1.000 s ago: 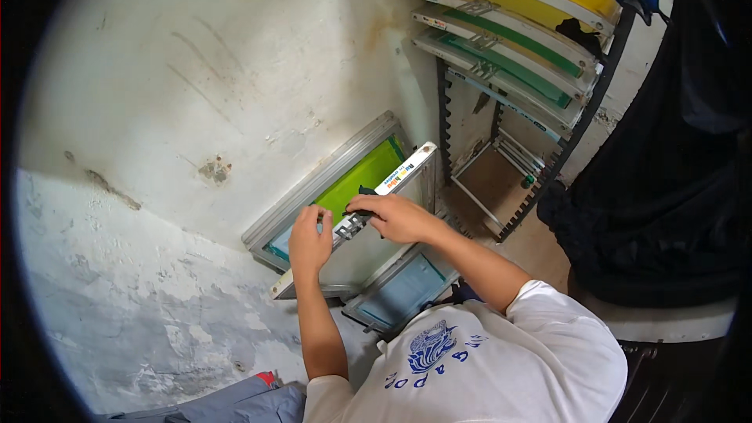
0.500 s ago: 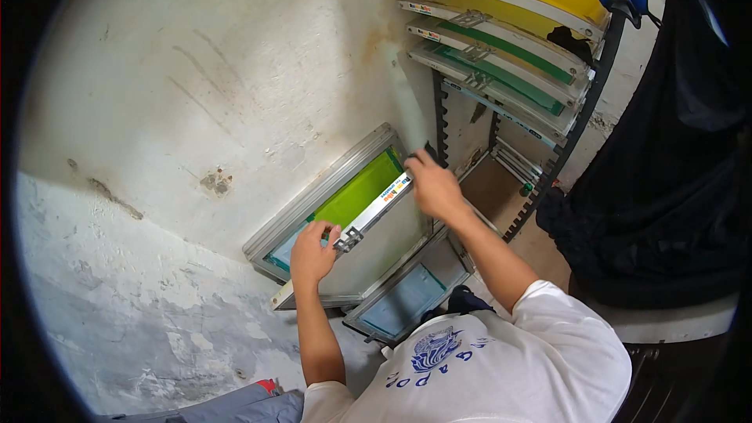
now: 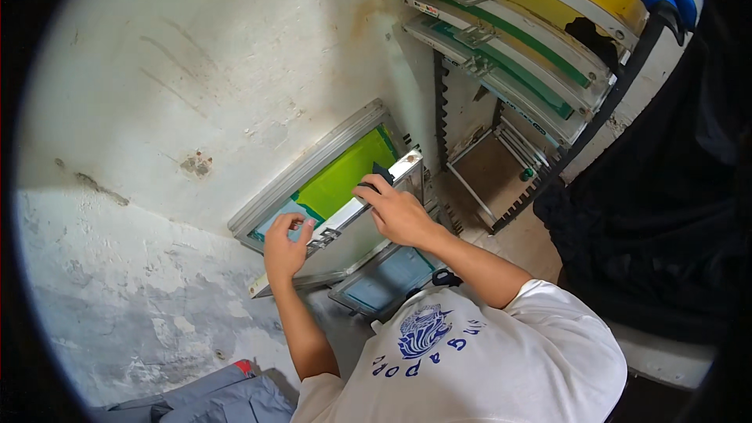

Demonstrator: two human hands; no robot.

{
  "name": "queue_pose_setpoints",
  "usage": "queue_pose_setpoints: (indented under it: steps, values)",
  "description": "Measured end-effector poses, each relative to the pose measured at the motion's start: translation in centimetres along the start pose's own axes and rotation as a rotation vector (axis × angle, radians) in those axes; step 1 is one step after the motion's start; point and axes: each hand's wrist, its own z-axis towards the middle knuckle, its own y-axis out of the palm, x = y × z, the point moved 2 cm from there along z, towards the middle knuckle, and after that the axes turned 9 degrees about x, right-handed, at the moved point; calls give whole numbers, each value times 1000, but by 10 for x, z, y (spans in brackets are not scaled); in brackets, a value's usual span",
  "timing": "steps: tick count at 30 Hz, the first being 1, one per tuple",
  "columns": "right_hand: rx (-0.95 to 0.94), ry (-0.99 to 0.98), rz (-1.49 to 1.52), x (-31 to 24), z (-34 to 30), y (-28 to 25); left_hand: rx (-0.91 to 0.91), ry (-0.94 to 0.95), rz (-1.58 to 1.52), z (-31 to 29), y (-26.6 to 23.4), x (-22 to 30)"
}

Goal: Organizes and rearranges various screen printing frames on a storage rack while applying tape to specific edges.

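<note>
A screen-printing frame [image 3: 352, 207] with a white metal upper bar leans in front of me, grey mesh facing my body. My left hand [image 3: 287, 249] is curled at that bar, beside a small metal clip [image 3: 323, 240]; thumb and fingers bend toward each other, and the palm covers part of the bar. Farther right on the same bar, my right hand [image 3: 392, 207] has its fingers around a small black object [image 3: 381, 174], whose kind is mostly hidden. Behind, against the wall, leans a second screen frame [image 3: 270, 189] with bright green mesh.
A smaller blue-meshed screen [image 3: 388, 276] stands low, near my shirt. At upper right, a black notched rack [image 3: 440, 110] holds several yellow and green screens [image 3: 501, 70]. Black cloth [image 3: 650, 211] hangs at right. Grey fabric [image 3: 211, 392] lies lower left, by the stained wall [image 3: 157, 149].
My right hand has slid left along the upper bar with the black object, coming nearer my left hand. The left hand keeps its place beside the clip. The whole view has shifted somewhat.
</note>
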Motion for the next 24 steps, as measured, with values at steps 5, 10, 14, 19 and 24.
queue_pose_setpoints:
  steps: [5, 10, 14, 19, 24]
  values:
    - [-71, -2, 16, 18, -9, -10, 51, -74, -15, -9, 19, -2]
    - [-65, -34, 49, 30, -15, -8, 70, -91, 14, -9, 23, -2]
    - [-86, -40, 74, 29, -19, -18, 57, -88, 45, -10, 22, 4]
    - [-101, -42, 87, 31, -30, -19, 77, -131, 52, -26, 27, 1]
    - [-93, -26, 101, 29, -36, -25, 81, -103, 33, -26, 26, 5]
